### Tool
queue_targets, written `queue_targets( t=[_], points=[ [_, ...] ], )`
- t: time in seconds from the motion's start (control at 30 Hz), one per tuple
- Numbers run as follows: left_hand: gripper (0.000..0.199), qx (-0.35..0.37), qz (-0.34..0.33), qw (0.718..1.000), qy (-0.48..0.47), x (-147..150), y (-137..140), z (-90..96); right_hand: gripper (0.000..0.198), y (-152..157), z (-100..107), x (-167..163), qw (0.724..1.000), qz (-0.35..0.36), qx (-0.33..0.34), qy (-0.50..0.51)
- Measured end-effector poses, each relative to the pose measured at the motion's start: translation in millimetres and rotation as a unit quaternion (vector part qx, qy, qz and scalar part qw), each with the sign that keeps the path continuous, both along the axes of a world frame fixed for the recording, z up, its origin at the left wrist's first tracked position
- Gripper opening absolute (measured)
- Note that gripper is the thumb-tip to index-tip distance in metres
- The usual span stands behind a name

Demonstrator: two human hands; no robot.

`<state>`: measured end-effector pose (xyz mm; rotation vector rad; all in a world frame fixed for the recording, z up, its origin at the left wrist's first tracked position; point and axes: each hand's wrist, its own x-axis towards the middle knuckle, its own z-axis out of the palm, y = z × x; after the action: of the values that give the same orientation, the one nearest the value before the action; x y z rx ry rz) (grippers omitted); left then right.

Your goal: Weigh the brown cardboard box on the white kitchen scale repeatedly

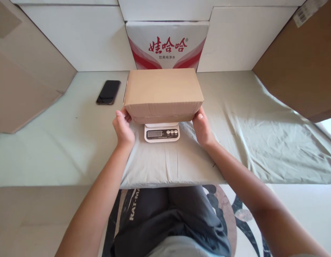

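A closed brown cardboard box [163, 87] is at the middle of the cloth-covered table, over a white digital kitchen scale [162, 133]. The scale's display and buttons show below the box's near edge, while its platform is mostly hidden. At the box's lower left corner, my left hand [123, 126] grips with its fingers curled under the edge. My right hand [203, 127] holds the lower right corner in the same way, fingertips hidden behind the cardboard. Whether the box rests fully on the scale I cannot tell.
A black smartphone [108, 92] lies left of the box. Behind stands a white carton with red lettering [168, 44] among white panels. Large cardboard sheets flank the table at left [28, 71] and right [302, 67]. The green-grey cloth [286, 142] is wrinkled at right.
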<state>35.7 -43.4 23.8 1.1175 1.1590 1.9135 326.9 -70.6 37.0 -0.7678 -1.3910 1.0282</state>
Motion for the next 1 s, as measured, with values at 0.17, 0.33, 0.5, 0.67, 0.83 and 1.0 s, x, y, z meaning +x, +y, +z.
queue_targets(
  t=[0.17,0.33,0.5,0.67,0.83,1.0],
  points=[
    [0.084,0.002,0.001,1.0,0.012,3,-2,-2.0,0.071,-4,8,-5,1.0,-0.009,-0.013,0.003],
    [0.086,0.009,-0.019,0.999,0.029,7,-4,0.4,0.079,-6,15,-16,0.999,-0.013,-0.035,0.007],
    [0.087,0.038,-0.045,0.997,0.04,17,-15,19.1,0.082,-10,29,-21,0.998,-0.039,-0.038,0.029],
    [0.078,0.103,-0.083,0.989,0.06,14,-8,62.3,0.087,14,58,-18,0.997,-0.068,0.014,0.018],
    [0.102,0.08,-0.104,0.991,0.023,11,71,77.5,0.092,80,72,-23,0.996,-0.084,0.037,-0.009],
    [0.095,-0.014,-0.092,0.993,-0.066,20,148,38.9,0.098,142,28,-39,0.994,-0.097,0.017,0.045]
  ],
)
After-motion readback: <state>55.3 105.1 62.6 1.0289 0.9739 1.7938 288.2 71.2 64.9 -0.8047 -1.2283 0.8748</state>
